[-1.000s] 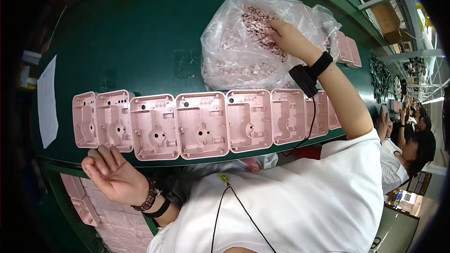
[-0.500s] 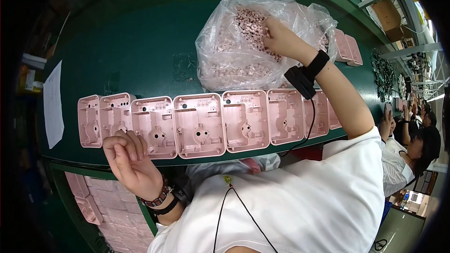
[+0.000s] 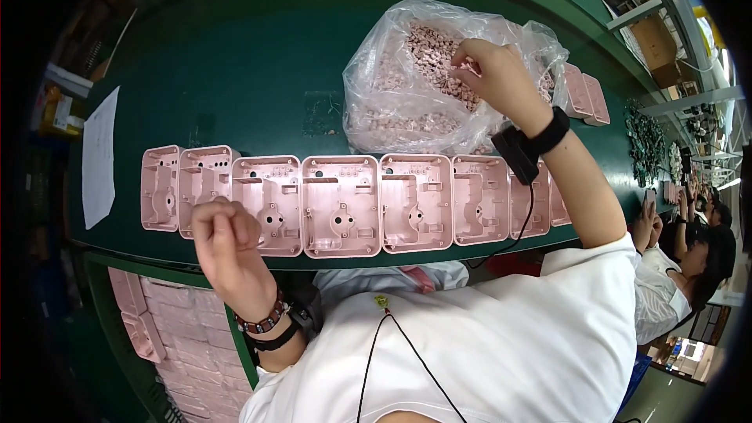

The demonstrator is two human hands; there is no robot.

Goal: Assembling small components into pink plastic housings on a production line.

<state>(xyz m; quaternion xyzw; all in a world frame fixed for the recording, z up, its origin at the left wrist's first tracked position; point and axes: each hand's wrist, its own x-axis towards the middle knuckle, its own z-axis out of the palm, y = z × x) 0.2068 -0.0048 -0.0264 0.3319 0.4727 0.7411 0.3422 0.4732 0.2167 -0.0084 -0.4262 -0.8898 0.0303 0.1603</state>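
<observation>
A clear plastic bag [image 3: 372, 86] lies spread on the green table, full of small pink plastic parts [image 3: 431, 51]. Over its opening is my right hand [image 3: 501, 78], fingers curled and the thumb close to the index finger, with a bit of pink showing between them. My left hand [image 3: 227, 247] hovers at the near table edge, in front of the row's left end, its fingers folded in; whatever they may hold is hidden. Pink plastic housings [image 3: 341, 205] stand side by side in a row, open side up, with posts and holes inside.
A white paper sheet [image 3: 99, 160] lies at the table's left. Two more pink housings [image 3: 580, 92] stand beyond the bag, and a dark pile [image 3: 644, 141] lies farther right. Under the table are stacked pink pieces [image 3: 176, 321]. Other people [image 3: 666, 274] sit at the right.
My right hand has drawn up from the parts in the bag, its fingertips now showing. My left hand stays curled near the row's left end. The whole view has shifted slightly.
</observation>
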